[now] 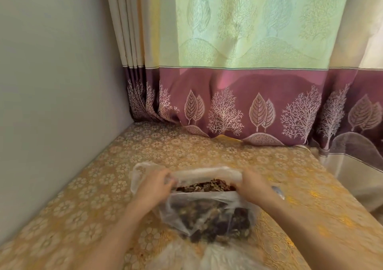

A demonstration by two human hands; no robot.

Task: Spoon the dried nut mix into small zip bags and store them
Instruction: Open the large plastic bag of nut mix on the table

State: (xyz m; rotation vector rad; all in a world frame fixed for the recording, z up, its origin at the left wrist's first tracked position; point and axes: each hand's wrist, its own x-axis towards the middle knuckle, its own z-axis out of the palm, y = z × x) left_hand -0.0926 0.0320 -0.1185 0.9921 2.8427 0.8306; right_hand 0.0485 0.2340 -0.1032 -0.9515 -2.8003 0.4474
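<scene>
A large clear plastic bag [207, 213] full of brown dried nut mix [207, 187] stands on the table near the front middle. My left hand [154, 187] grips the bag's rim on its left side. My right hand [251, 184] grips the rim on the right. Between them the mouth is held wide, and the nut mix shows inside. A small shiny thing [277, 191] lies just right of my right wrist; it is too blurred to tell what it is. More thin plastic [186, 257] lies at the bottom edge of the view.
The table [93, 187] wears a gold floral cloth. A pale wall [51, 104] bounds it on the left. A green and purple curtain [248, 104] hangs along the back. The table's right edge runs diagonally at the right.
</scene>
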